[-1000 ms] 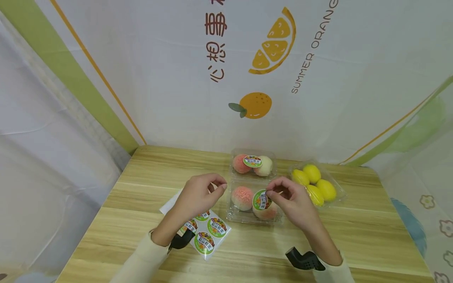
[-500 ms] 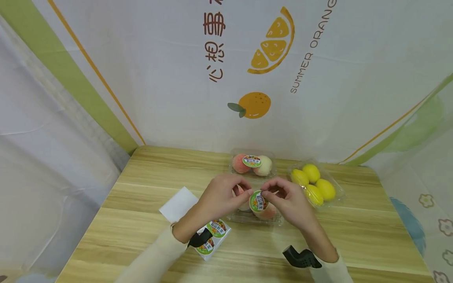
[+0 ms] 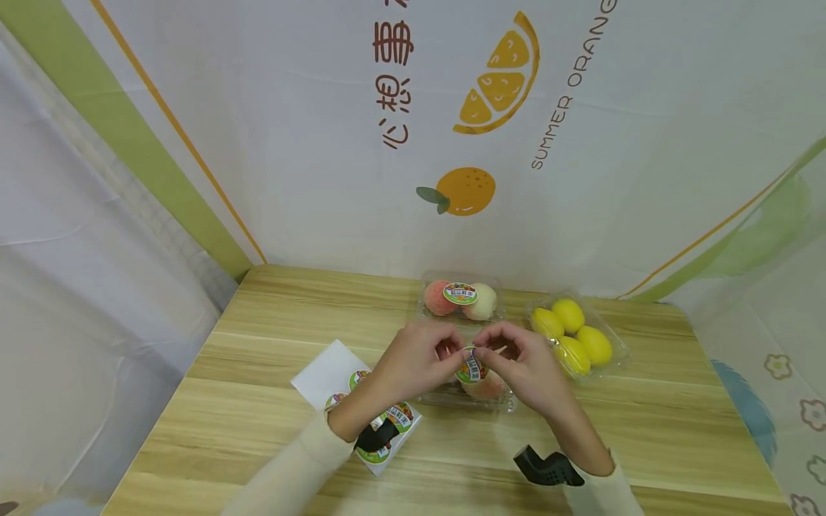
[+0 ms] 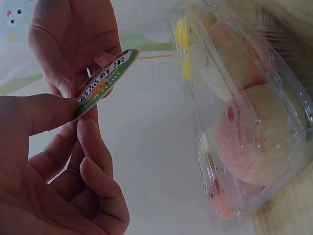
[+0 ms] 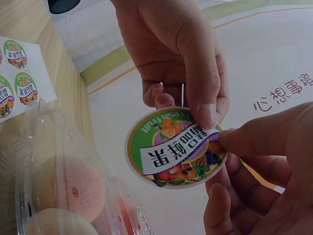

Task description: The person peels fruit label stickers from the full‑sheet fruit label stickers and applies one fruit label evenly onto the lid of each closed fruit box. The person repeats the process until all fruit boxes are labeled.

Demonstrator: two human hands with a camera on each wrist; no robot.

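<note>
Left hand [image 3: 419,356]: apart earlier, now at sticker [image 5: 171,152] | grip: both, right hand [image 3: 528,367] too, pinching it

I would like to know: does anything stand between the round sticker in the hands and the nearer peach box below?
Nothing visible does. The left hand and right hand pinch the sticker near one edge; both wrist views show an open gap between it and the nearer peach box.

You have before you one sticker [image 5: 168,157], green with multicoloured fruit print; peaches [image 3: 439,299], pink and cream; lemons [image 3: 594,346], plain yellow; table [image 3: 245,394], yellowish-brown wood grain; backdrop cloth [image 3: 310,158], white with orange fruit motifs; sleeves [image 3: 287,462], cream.
</note>
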